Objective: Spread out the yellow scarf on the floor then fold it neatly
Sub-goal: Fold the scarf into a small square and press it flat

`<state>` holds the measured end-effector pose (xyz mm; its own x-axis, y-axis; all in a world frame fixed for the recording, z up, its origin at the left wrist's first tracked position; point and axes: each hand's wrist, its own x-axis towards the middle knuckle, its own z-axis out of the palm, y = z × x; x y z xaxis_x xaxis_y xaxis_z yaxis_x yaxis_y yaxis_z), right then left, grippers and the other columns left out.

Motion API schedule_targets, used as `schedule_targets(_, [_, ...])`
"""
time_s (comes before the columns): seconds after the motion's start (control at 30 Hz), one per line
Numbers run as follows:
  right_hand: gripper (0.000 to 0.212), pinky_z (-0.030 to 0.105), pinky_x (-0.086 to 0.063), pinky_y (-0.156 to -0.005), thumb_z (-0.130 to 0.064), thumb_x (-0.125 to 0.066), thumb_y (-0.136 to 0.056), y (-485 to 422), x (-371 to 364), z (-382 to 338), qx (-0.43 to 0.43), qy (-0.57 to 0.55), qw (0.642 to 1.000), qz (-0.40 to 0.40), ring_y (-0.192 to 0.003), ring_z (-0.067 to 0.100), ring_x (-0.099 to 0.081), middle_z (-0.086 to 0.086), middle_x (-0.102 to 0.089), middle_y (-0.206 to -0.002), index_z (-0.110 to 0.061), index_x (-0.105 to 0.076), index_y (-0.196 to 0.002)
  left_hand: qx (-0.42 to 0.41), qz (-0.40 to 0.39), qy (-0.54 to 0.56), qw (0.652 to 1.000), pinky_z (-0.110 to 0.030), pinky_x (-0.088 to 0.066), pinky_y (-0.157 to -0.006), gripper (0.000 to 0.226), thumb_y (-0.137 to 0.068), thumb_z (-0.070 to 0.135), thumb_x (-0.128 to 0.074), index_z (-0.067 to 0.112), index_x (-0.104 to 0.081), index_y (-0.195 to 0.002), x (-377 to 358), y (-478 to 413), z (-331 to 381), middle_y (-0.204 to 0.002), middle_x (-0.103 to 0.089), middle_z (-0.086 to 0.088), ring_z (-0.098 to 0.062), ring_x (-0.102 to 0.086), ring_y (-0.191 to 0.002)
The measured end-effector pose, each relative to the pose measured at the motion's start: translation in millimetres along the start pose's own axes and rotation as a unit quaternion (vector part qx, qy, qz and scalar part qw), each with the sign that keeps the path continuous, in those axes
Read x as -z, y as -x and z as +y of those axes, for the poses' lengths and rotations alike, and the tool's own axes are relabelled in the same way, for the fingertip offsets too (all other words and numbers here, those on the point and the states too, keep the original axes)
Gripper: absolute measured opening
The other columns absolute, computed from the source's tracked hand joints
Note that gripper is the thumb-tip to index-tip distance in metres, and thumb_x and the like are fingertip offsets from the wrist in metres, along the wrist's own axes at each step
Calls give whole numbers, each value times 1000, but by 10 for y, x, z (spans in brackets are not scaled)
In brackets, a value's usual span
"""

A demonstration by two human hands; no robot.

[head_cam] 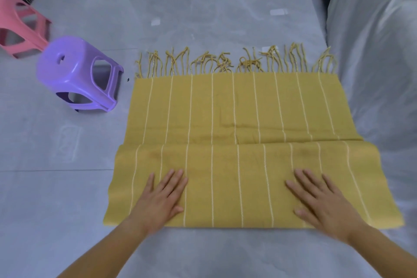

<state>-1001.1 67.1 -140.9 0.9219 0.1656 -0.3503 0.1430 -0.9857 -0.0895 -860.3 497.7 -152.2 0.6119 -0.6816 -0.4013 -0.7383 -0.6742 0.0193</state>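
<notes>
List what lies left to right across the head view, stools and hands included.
In order: pink stool → purple stool → left hand → right hand. Both hands lie flat on the yellow scarf, which spans them, so it has no single place.

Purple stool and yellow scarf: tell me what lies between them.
Head view: only bare grey floor and one tiny dark speck separate the purple stool from the scarf.

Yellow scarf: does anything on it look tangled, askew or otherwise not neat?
Yes. The fringe along the far edge of the yellow scarf is tangled, with tassels crossed and looped near the middle. A crease also bends across the lower layer. Nothing looks damaged.
</notes>
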Motion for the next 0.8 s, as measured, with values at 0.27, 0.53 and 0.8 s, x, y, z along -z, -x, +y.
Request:
schedule_targets(0.27, [86, 47, -19, -107, -79, -36, -79, 458, -225, 329, 54, 30, 994, -92, -142, 25, -19, 0, -21, -156, -28, -25, -148, -43, -95, -41, 994, -54, -10, -107, 114, -60, 81, -49, 16, -19, -149, -64, 281, -112, -157, -13, -7, -29, -13, -142])
schedule_targets(0.53, [57, 28, -8, -112, -30, -25, -93, 479, -220, 330, -12, -85, 996, -30, -139, 19, -20, 1, -24, -155, -33, -15, -149, -17, -47, -43, 998, -49, -41, -95, 109, -55, 18, -79, 20, -22, -148, 6, 295, -87, -157, -4, 0, -24, -6, -141])
schedule_targets(0.8, [91, 26, -21, -104, -7, -58, -72, 735, -175, 361, 42, -62, 990, -116, -135, 14, -27, 0, -37, -148, -32, -16, -149, -40, -156, -20, 987, -47, -41, -101, 71, -90, 63, -15, 32, 14, -146, 100, 508, -38, -156, 14, 2, -29, -9, -141])
